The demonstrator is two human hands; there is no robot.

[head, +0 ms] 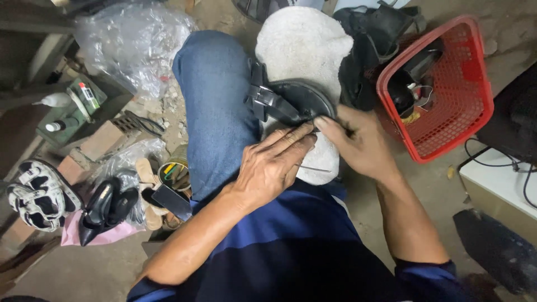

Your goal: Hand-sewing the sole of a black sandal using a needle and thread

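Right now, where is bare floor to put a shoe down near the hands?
Bare floor shows between the red basket and the right forearm, beside the white box. The other side is crowded: black heels, patterned shoes, a tin, plastic bags. Both hands, left hand and right hand, press on the black sandal.

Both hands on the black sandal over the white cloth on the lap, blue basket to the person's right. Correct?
One error: the basket is red, not blue. The head view shows it on the person's right, holding dark items. The rest stands: the left hand and right hand work the black sandal on the white cloth.
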